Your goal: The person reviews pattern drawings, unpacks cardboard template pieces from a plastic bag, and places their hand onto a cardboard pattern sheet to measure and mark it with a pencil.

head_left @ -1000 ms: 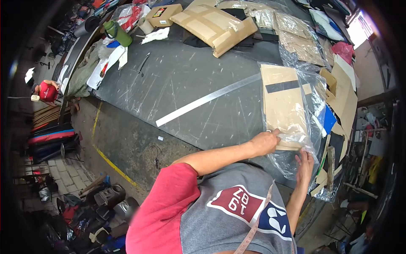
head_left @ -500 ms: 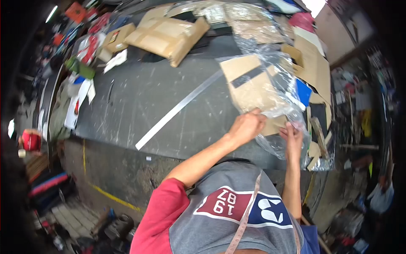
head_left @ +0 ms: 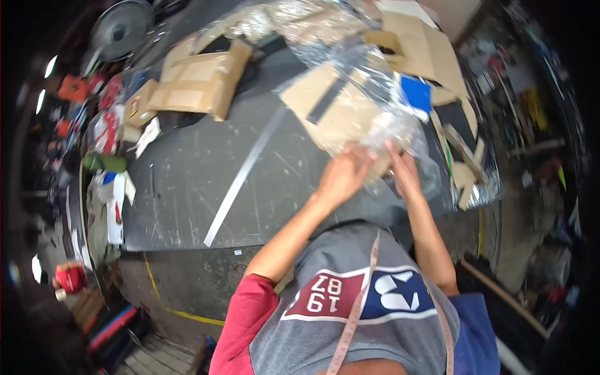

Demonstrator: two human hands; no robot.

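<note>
One cardboard sheet lies under clear plastic on the desk just beyond the left hand, which pinches that plastic, seemingly to steady it, while the right hand has a grip too blurred to tell.

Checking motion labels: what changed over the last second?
The view swung right. The right hand drew nearer the left hand at the near end of the brown cardboard; the clear plastic there looks more bunched. Blur hides whether either hand let go. The silver straightedge and taped parcel stayed put on the table.
</note>
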